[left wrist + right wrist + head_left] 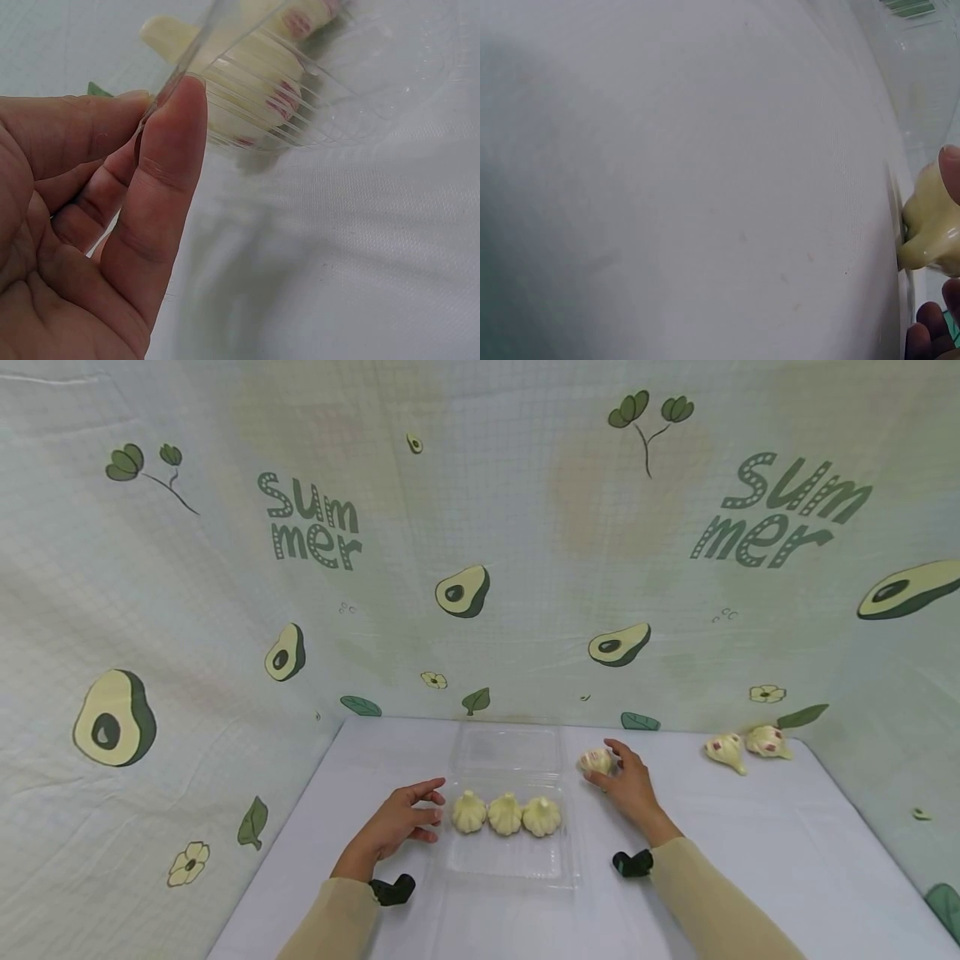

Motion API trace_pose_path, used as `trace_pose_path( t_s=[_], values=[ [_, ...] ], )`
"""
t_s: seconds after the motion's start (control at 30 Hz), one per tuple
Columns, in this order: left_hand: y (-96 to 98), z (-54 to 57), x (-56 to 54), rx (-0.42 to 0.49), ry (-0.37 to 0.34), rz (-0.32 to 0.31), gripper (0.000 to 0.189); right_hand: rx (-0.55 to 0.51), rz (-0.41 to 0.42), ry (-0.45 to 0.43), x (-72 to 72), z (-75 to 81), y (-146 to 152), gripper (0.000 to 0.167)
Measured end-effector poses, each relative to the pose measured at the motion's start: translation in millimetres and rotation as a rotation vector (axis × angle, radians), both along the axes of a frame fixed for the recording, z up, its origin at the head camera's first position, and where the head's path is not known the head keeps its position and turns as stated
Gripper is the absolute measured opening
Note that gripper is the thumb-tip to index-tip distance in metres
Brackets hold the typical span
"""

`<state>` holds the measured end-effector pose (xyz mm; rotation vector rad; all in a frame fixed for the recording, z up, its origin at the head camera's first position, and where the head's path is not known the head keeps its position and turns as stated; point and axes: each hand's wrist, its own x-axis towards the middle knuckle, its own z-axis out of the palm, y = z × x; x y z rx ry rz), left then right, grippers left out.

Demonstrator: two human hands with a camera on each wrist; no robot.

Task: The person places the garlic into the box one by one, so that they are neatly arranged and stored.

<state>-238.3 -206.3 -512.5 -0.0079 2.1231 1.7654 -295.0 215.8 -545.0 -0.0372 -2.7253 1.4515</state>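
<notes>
on my head feed, the right hand (633, 789) has a garlic bulb (596, 762) caught at its fingertips, the thumb along the near side and the index finger bent over the far right side. so i read that grip as grasping the bulb, which sits ahead of the palm, out at the tips. the right wrist feed gives me only the frame's edge: the thumb on the pale bulb, its stem pointing toward the white table (712, 827). i can't tell whether the bulb touches the surface or is slightly raised.

the bulb is on the right-hand side of the clear plastic box (506, 858), apart from it and about level with the lower part of the open lid (508, 750), which lies folded back on the far side.

my left hand view is closer: the left hand (397, 822) pinches the box's thin edge between thumb and finger, at the left side. through the ribbed plastic i see pale bulbs with reddish marks, just past those fingertips.

inside the box, three bulbs (505, 815) stand side by side in a row, stems up. well off to the right, near the table's back corner, i have another pair of bulbs (725, 752), next to each other.
</notes>
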Motion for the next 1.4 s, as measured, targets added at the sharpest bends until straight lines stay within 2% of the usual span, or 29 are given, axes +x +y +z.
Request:
trace_pose_path(
  t_s=[0.57, 0.9, 1.2, 1.4],
  values=[
    [0.4, 0.5, 1.8, 0.006, 0.002, -0.003, 0.067, 0.032, -0.022, 0.018, -2.4, -3.9, 0.6, 0.062],
    [0.7, 0.2, 3.1, -0.004, 0.003, 0.0, 0.067, -0.055, -0.055, 0.031, 0.2, -6.2, 5.1, 0.062],
    [0.8, 1.3, 2.3, 0.004, -0.002, 0.0, 0.068, -0.055, -0.097, 0.041, 4.9, -4.3, 10.7, 0.06],
    [0.3, 0.4, 1.2, 0.004, 0.004, -0.001, 0.067, -0.071, -0.083, 0.025, 7.4, -5.6, 13.3, 0.061]
  ],
)
